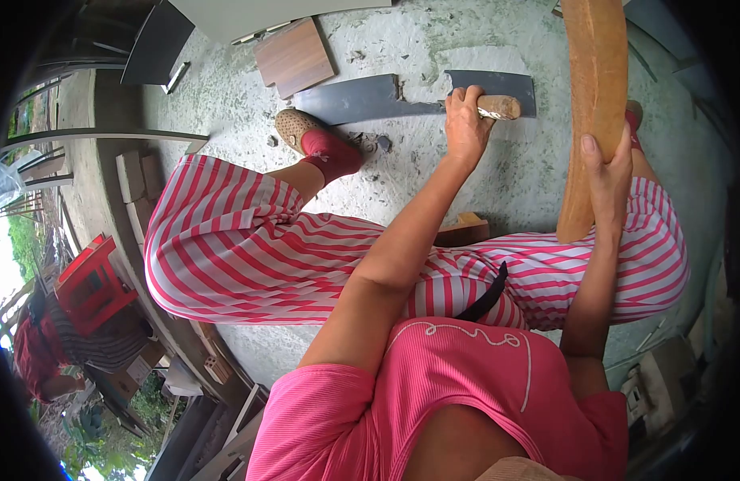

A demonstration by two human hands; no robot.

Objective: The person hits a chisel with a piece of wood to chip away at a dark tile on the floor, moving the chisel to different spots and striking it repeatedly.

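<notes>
My left hand point(465, 124) is closed round the wooden handle of a machete point(350, 98). Its broad dark-grey blade points left, low over the floor near my shoe, and the handle's butt sticks out to the right of my fist. In my right hand point(609, 172) is a long, slightly curved brown piece of wood point(598, 72), gripped near its lower part with the thumb on top. Its lower end is at my striped trouser leg; the upper end runs out of view. A flat dark-grey piece point(514, 88) lies just beyond my left hand.
A brown wood-grain board point(296, 58) lies on the concrete floor point(434, 180), with small debris around. A wooden block point(465, 232) is between my legs. At left are a concrete ledge point(105, 160), a red plastic chair point(93, 284) and part of another person point(45, 361).
</notes>
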